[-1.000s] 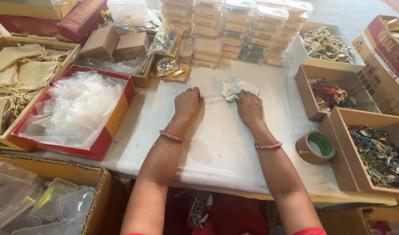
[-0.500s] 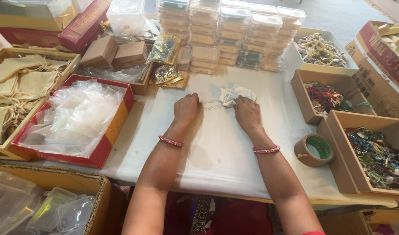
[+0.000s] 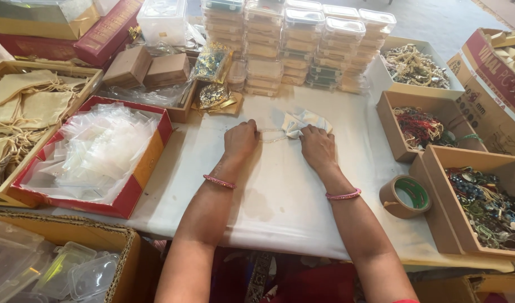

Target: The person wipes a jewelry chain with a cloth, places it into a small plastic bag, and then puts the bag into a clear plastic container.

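On the white-covered table [image 3: 280, 196], just right of the red tray of clear bags [image 3: 94, 157], the left hand [image 3: 240, 139] and right hand [image 3: 317, 147] pinch a pale beaded strand [image 3: 273, 136] between their fingers, beside a crumpled white pouch [image 3: 307, 121].

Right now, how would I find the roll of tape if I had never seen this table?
Start at the white table and go to its right edge, beside the open cardboard boxes of beads. The roll of tape lies flat there, near the right hand's wrist. It is the only brown ring, green inside.
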